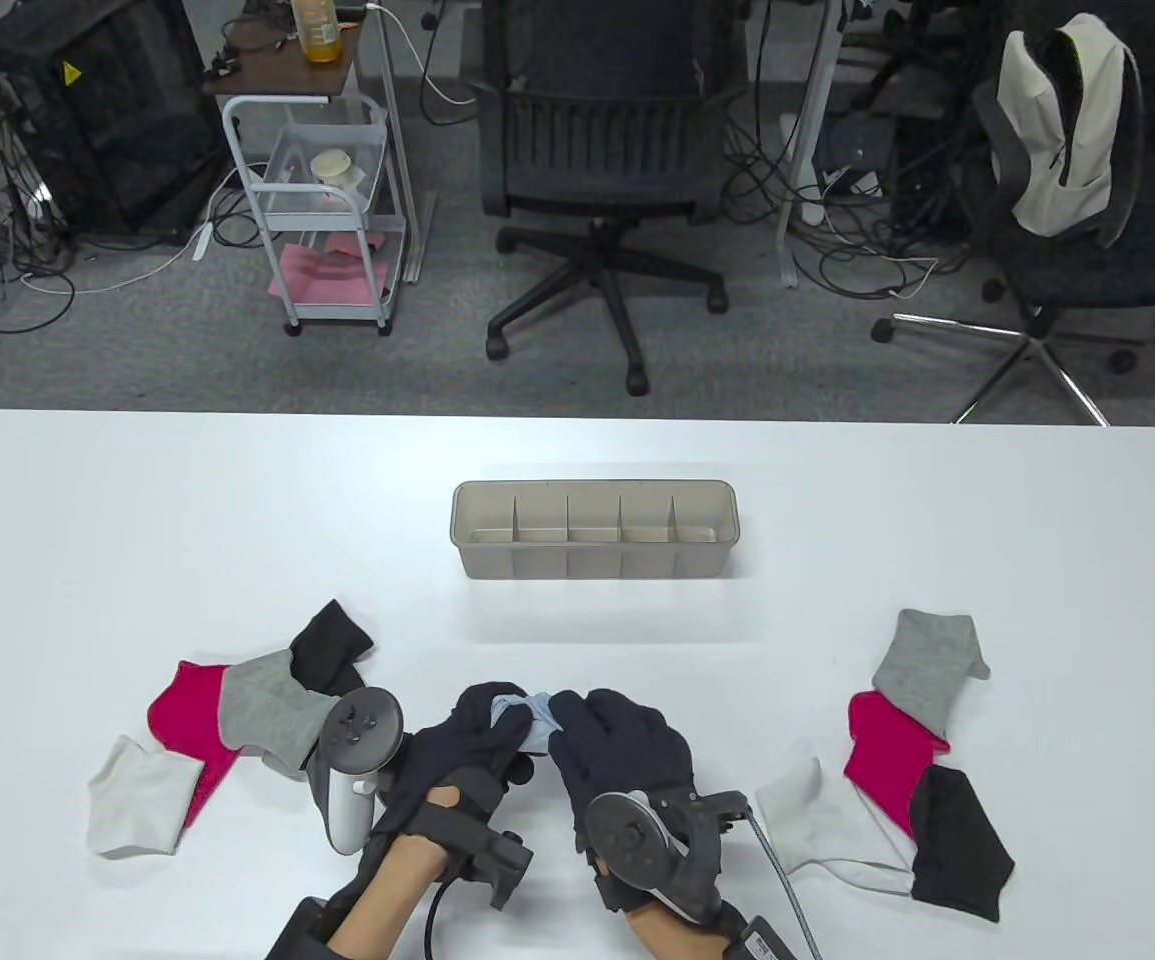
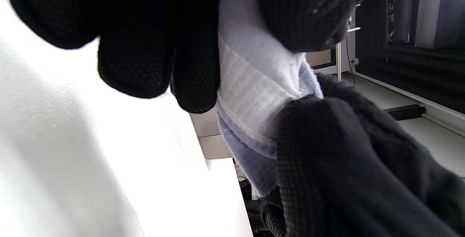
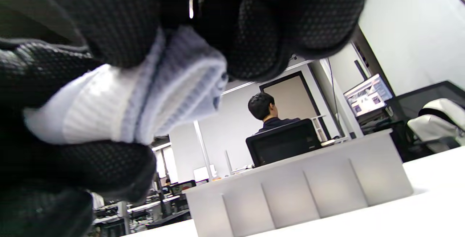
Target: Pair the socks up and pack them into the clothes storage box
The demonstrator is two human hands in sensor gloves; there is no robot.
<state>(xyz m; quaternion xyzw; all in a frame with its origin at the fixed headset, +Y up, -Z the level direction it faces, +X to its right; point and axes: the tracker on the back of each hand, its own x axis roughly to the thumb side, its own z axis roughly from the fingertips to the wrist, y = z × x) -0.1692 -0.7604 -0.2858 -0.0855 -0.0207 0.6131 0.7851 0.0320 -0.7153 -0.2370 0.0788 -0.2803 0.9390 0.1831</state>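
Both gloved hands hold a light blue sock bundle [image 1: 531, 718] just above the near middle of the table. My left hand [image 1: 482, 728] grips its left side, my right hand [image 1: 605, 735] its right side. In the left wrist view the light blue sock bundle [image 2: 250, 95] is pinched between dark fingers [image 2: 196, 59]. The right wrist view shows the light blue sock bundle [image 3: 145, 99] folded in my curled fingers [image 3: 261, 37]. The beige storage box [image 1: 594, 541] with several dividers stands further back, centre, and looks empty; the storage box [image 3: 301, 193] also appears in the right wrist view.
Left pile: a black sock [image 1: 330, 647], a grey sock [image 1: 272, 710], a pink sock [image 1: 187, 715], a white sock [image 1: 137, 797]. Right pile: a grey sock [image 1: 927, 665], a pink sock [image 1: 887, 755], a black sock [image 1: 957, 840], a white sock [image 1: 822, 825]. Office chairs stand beyond the table.
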